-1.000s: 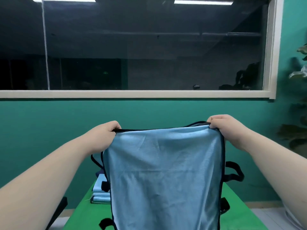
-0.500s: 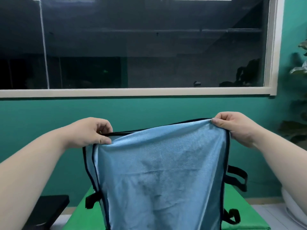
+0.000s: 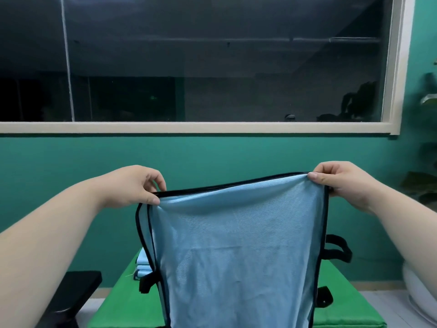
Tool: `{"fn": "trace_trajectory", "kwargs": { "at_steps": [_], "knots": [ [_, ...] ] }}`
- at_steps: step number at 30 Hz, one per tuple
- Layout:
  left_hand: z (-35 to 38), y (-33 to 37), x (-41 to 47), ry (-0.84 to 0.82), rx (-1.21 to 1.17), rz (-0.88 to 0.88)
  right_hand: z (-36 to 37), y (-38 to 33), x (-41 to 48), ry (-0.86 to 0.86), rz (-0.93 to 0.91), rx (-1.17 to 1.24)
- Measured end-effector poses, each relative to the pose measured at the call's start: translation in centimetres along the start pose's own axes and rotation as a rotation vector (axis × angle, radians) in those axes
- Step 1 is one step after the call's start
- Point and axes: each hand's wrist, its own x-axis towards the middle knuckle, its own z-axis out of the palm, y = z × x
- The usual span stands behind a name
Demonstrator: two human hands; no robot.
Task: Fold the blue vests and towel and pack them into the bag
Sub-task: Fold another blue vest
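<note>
A light blue mesh vest (image 3: 236,252) with black trim and black side straps hangs upright in front of me, above the green table (image 3: 118,304). My left hand (image 3: 132,185) pinches its top left corner between thumb and fingers. My right hand (image 3: 340,181) pinches the top right corner, slightly higher. The vest's top edge sags a little between the hands. A small stack of folded light blue cloth (image 3: 142,266) lies on the table behind the vest's left edge, mostly hidden. No bag is in view.
A black stool or seat (image 3: 71,297) stands left of the table. A white rounded object (image 3: 416,294) sits at the right edge. A teal wall with a wide dark window lies ahead, and plant leaves (image 3: 425,185) show at the far right.
My hands have moved apart, stretching the vest's top edge wider. The left hand has shifted from a closed grasp to a thumb-and-finger pinch lower down, and the vest's left side has swung out.
</note>
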Motion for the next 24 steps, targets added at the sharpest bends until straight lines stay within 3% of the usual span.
{"fn": "trace_trajectory", "kwargs": {
  "at_steps": [8,16,24],
  "knots": [
    [1.3,0.0,0.3,-0.094,0.045,0.022,0.1,0.8,0.1,-0.001,-0.004,-0.019],
    [2.7,-1.8,1.0,-0.048,-0.494,0.006,-1.0,2.3,0.4,0.060,0.061,-0.002],
    [2.4,-1.5,0.9,-0.154,-0.381,0.050,-1.4,3.5,0.2,0.083,0.055,-0.072]
  ]
}}
